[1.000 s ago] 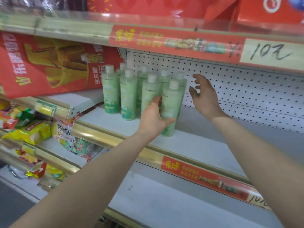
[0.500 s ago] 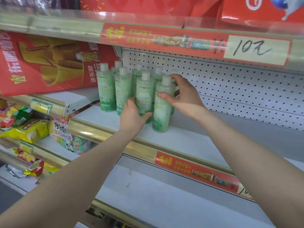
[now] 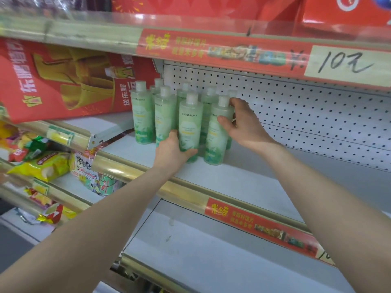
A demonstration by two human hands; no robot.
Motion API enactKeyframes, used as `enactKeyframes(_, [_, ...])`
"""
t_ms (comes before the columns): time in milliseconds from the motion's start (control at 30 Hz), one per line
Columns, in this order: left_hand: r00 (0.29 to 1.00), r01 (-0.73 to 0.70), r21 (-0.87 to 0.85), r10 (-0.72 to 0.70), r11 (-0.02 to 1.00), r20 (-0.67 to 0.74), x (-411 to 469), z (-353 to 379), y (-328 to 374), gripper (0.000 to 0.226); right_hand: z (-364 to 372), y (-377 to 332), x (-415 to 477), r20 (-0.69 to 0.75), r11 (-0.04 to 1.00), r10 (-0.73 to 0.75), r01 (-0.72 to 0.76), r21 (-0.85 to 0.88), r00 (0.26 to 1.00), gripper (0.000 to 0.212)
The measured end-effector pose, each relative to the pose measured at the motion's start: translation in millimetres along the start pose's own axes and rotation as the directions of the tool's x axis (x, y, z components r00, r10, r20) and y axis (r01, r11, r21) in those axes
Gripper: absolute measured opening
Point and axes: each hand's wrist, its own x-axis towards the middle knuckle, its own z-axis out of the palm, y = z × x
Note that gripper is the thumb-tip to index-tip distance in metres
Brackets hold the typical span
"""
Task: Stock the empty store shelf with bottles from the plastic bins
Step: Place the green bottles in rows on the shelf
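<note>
Bottles: pale green with white caps, standing upright in a tight cluster at the left end of the shelf, several rows deep, against the pegboard back.
Front pair: the front-left bottle and the front-right bottle stand side by side nearest the edge, touching or nearly so.
Left hand: curled round the lower body of the front-left bottle, thumb at its base.
Right hand: wrapped round the shoulder of the front-right bottle, thumb on the front, fingers behind.
Step in hand: by my reading, squaring the front pair into the block.
How to do it well: slide the bases along the shelf rather than lifting; push low, steady high, so neither tall bottle tips into the rows behind; finish with labels facing out and the fronts in one line.
Risk: a shove at cap height could topple the neighbours.
Room left: the shelf is bare to the right of the cluster, so much stocking remains.
Bins: not in view.
Surroundings: gold rail along the front edge, red carton just left of the cluster, snack packets on the lower shelves.
</note>
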Motion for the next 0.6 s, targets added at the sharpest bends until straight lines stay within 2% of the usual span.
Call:
enactKeyframes(200, [1.000,-0.002,0.011,0.002,1.000,0.015,-2,-2,-2,0.059,3,-3,-1,-0.073,0.999,0.018,-0.021,-0.046,0.997,0.054])
enactKeyframes(400, [0.999,-0.008,0.077,0.004,0.997,0.053,-5,-8,-6,0.054,5,-8,0,-0.069,0.992,0.030,-0.039,-0.124,0.997,0.054])
enactKeyframes(600, [0.997,-0.044,0.087,0.038,0.995,0.067,-15,-17,-18,0.052,7,-20,-7,-0.081,0.943,0.074,-0.096,-0.317,0.994,0.062])
